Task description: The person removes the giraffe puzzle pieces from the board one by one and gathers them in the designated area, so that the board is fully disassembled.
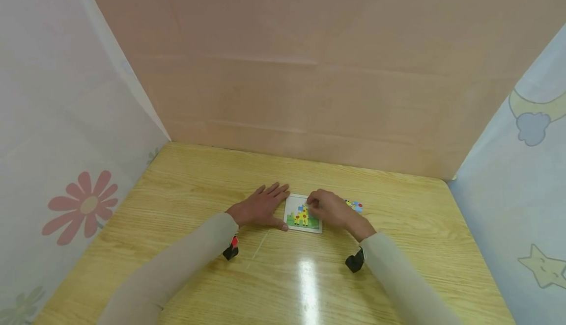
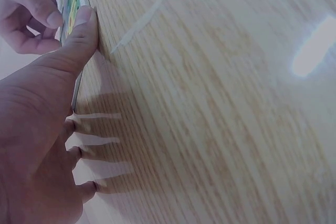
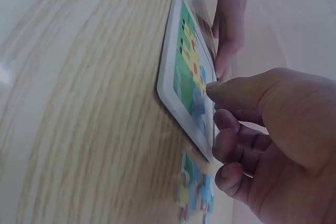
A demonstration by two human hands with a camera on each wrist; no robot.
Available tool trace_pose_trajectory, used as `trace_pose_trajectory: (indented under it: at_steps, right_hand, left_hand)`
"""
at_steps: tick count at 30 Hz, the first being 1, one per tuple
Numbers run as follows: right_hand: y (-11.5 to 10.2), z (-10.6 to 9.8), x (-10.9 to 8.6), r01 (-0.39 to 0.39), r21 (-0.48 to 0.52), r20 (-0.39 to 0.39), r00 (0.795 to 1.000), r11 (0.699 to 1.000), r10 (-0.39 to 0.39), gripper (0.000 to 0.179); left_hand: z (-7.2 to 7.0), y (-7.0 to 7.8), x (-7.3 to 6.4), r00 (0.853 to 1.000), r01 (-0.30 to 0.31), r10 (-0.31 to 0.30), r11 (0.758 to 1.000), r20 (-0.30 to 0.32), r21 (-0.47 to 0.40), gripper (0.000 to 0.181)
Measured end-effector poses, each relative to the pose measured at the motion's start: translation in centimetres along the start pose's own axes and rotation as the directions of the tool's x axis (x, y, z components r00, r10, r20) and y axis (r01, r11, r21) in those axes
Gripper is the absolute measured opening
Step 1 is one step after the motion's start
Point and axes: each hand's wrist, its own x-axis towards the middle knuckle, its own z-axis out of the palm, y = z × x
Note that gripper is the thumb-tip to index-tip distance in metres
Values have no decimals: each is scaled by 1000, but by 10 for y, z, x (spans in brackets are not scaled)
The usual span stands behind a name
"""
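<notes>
Puzzle board (image 1: pixel 297 200) lies on the wooden table (image 1: pixel 252 285), lower centre of the head view; the left hand (image 1: pixel 262 208) spreads against its left edge, the right hand (image 1: pixel 331 209) bends over it. Left wrist view: left thumb (image 2: pixel 84 32) at the board's edge, upper left. Right wrist view: loose pieces (image 3: pixel 195 191), lower centre; right fingers curled, whether pinching anything I cannot tell.

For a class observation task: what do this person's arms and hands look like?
The left sleeve and right sleeve are long and pale beige; the left wrist camera is black with red, the right wrist camera black. The left hand and right hand are gloveless.
</notes>
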Motion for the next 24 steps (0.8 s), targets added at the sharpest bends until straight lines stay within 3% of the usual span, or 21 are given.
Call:
trace_pose_trajectory:
  at_steps: [15,24]
  right_hand:
    - [-16,2,9,-80,6,99,992,997,79,33]
    - [-21,-1,11,-117,34,143,983,993,111,31]
  left_hand:
    - [1,-2,3,1000,-6,6,1000,3,10,106]
    - [1,-1,2,1000,-6,6,1000,-3,4,106]
